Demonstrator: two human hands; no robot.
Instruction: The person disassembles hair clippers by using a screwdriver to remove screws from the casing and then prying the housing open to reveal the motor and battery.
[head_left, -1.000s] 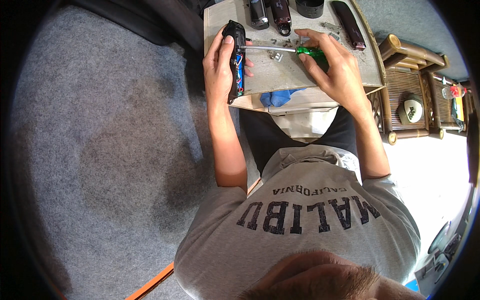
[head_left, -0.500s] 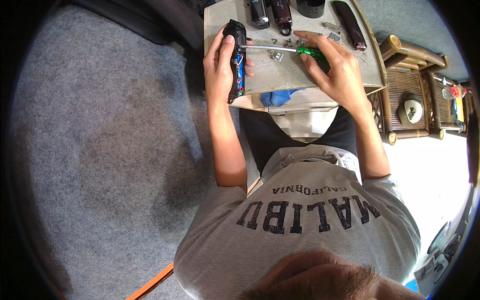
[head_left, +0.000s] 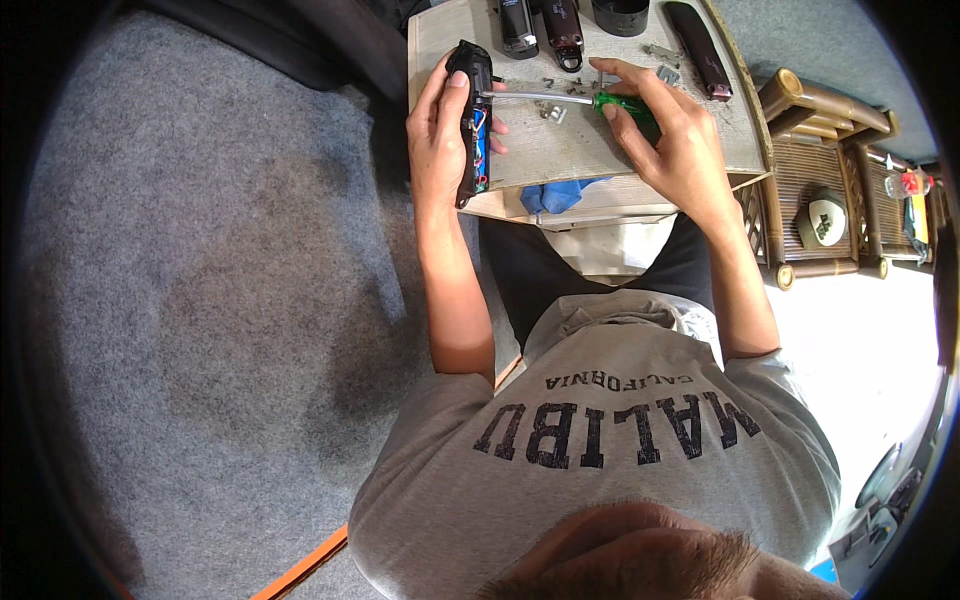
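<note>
My left hand (head_left: 437, 150) is wrapped round an opened black hair clipper (head_left: 474, 75), held upright at the left side of the small table. Its lower half lies bare, showing a blue battery cell and thin coloured wires. In my right hand (head_left: 675, 135) is a screwdriver (head_left: 545, 96) with a green handle, gripped between thumb and fingers. The shaft runs level to the left, and its tip meets the inner side of the clipper. Small screws and metal bits (head_left: 556, 114) lie on the table below and behind the shaft.
Along the table's (head_left: 600, 155) far side lie a black clipper body (head_left: 518, 28), a dark maroon casing (head_left: 565, 35), a round black container (head_left: 621, 16) and a long maroon cover (head_left: 700, 50). A blue cloth (head_left: 553, 196) sits in the open drawer. Right of the table stands a bamboo chair (head_left: 815, 165) with a cap (head_left: 824, 219).
The fingers of my right hand have shifted slightly on the green handle, which has turned a little. The clipper and my left hand stay where they were.
</note>
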